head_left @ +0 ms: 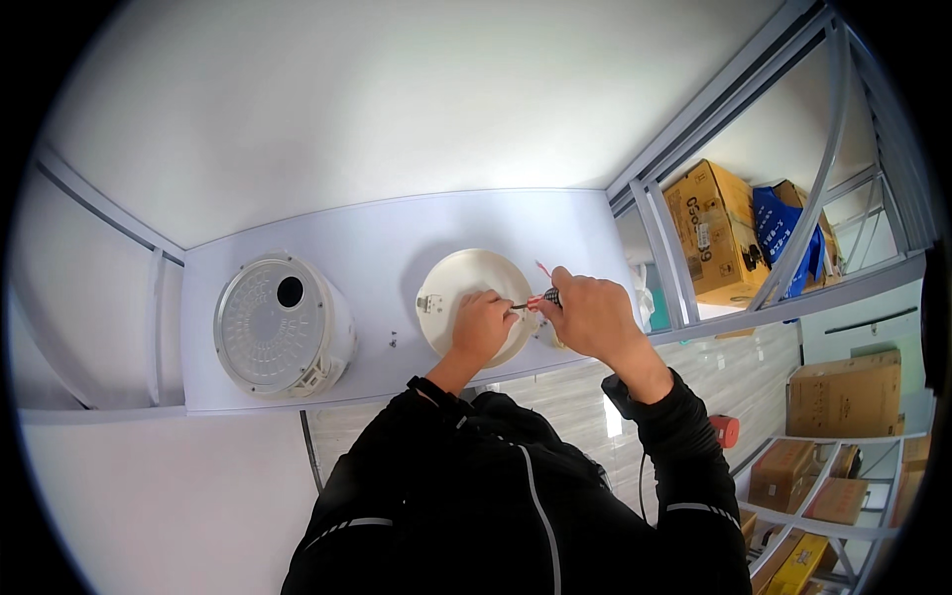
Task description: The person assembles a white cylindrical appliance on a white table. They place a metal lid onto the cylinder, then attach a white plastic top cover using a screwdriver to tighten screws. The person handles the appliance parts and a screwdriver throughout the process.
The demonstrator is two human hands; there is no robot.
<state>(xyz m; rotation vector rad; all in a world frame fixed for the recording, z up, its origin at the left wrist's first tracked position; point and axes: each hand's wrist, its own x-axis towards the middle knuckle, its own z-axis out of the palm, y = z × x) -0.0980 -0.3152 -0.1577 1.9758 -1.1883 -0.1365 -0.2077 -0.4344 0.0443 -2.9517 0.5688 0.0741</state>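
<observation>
A round cream-coloured shallow cover (451, 278) lies on the table before me, with a small bracket-like fitting (429, 302) at its left edge. My right hand (595, 315) is closed around a screwdriver (548, 297) with a red and black handle, its shaft pointing left. Over the cover, my left hand (482, 325) has its fingers pinched together at the shaft's tip; what they hold is too small to make out. Several small screws (394, 338) lie on the table left of the cover. More small pieces beside the cover's right edge are partly hidden by my right hand.
A white drum-shaped appliance (263, 342) stands left on the pale table (382, 243), a perforated-looking round plate on top. Grey metal frames (659, 253) border both sides. Cardboard boxes (709, 223) and a blue bag (778, 228) sit beyond the right frame. Shelves with boxes (783, 471) stand lower right.
</observation>
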